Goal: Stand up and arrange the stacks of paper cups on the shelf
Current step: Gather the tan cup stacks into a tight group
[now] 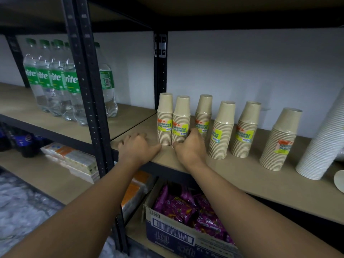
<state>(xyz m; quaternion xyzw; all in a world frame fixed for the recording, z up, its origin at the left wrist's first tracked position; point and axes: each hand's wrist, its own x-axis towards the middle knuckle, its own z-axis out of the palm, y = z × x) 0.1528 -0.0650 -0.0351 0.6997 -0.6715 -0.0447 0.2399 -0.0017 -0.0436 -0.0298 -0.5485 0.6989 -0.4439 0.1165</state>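
Several wrapped stacks of tan paper cups stand upside down in a row on the wooden shelf [242, 175]. The leftmost stack [165, 118] touches the second stack [181, 118]. My right hand [189, 148] grips the base of the second stack, fingers curled round its right side. My left hand [136, 146] rests on the shelf board just left of the leftmost stack, fingers loosely bent and holding nothing. Further stacks stand apart to the right: a third stack [203, 112], a fourth stack [222, 127], a fifth stack [245, 127] and a last stack [281, 138].
A tall leaning stack of white cups [322, 140] stands at the far right. Black shelf posts [87, 90] rise left of my hands. Clear soda bottles [55, 79] fill the left shelf. Below sits a cardboard box of purple snack packets [186, 207].
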